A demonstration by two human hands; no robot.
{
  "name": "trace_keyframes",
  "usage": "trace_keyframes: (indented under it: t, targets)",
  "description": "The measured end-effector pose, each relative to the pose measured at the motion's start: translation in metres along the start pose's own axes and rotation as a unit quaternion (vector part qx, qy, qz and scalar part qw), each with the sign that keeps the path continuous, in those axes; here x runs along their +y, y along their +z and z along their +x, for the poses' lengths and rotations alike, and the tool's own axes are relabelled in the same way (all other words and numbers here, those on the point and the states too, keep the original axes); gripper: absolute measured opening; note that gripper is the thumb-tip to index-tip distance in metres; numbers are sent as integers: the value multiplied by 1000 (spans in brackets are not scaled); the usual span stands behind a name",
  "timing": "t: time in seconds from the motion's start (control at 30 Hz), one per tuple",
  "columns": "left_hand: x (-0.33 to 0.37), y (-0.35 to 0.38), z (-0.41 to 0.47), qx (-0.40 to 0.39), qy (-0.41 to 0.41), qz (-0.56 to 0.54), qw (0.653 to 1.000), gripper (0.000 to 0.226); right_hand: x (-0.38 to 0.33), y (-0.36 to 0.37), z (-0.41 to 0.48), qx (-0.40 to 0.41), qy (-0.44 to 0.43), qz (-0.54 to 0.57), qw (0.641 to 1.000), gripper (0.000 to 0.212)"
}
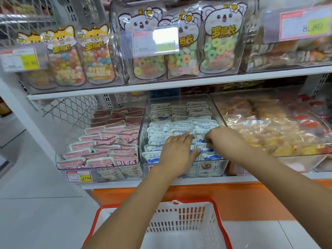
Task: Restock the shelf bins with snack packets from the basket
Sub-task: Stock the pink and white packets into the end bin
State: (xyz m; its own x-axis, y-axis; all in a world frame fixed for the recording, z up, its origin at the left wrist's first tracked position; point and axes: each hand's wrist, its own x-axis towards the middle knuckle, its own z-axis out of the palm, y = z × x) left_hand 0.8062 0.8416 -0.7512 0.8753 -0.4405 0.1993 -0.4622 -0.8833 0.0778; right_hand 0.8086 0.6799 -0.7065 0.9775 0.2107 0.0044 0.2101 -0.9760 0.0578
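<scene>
Both hands are working in the middle clear bin [143, 123] on the lower shelf [116, 185], which is holding upright rows of blue-and-white packets [181, 124]. The left hand [177, 150] is lying flat across the front rows, fingers straight and close together, pressing on the packet tops. The right hand [222, 139] is sitting just beside it – fingers curling downward, pinching the top edges of the packets near the front right of the bin. The two hands are nearly touching at the fingertips.

Below the forearms, the basket [179, 216] – white slotted walls, red rim – is standing on the floor against the orange base of the shelving.

To the left of the middle bin, a second bin is showing rows of pink packets [107, 141], with a price tag [79, 176] on its front. To the right, a third bin is carrying clear-wrapped yellow and orange snacks [269, 132]. On the upper shelf [197, 80], koala bags [221, 42] of ring sweets are standing beside fox bags [66, 56] of coloured sweets.
</scene>
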Motion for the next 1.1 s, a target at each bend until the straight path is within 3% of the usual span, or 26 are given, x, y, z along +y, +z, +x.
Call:
trace_keyframes:
  t: [0.1,0.27,0.37,0.47,0.57,0.63,0.7,0.8,0.87,1.1]
  targets:
    - [3,4,-6,42,9,2,999,76,3,7,0,15,-12,-2,1000,18]
    - [7,16,-14,142,17,29,989,59,7,16,-1,80,-42,43,995,19]
    - [14,15,-25,139,10,32,990,65,9,18,-3,105,-57,66,991,16]
    - [21,6,-33,115,1,28,993,63,6,19,-7,112,-65,54,990,15]
    - [20,-27,-18,10,-40,-134,990,50,4,20,-7,118,-57,72,989,14]
    - [9,-45,6,41,-83,-193,977,44,3,19,-6,117,-52,94,987,14]
    - [-16,-49,37,92,-135,-156,974,31,3,16,-3,123,-41,131,983,15]
    - [-59,-36,74,-9,-223,-49,974,33,3,10,3,151,-29,184,971,21]
    - [-75,-27,85,-69,-216,17,974,33,2,7,7,157,-24,194,968,20]
    - [-98,-27,105,-139,-150,86,975,22,1,9,25,145,4,181,973,15]
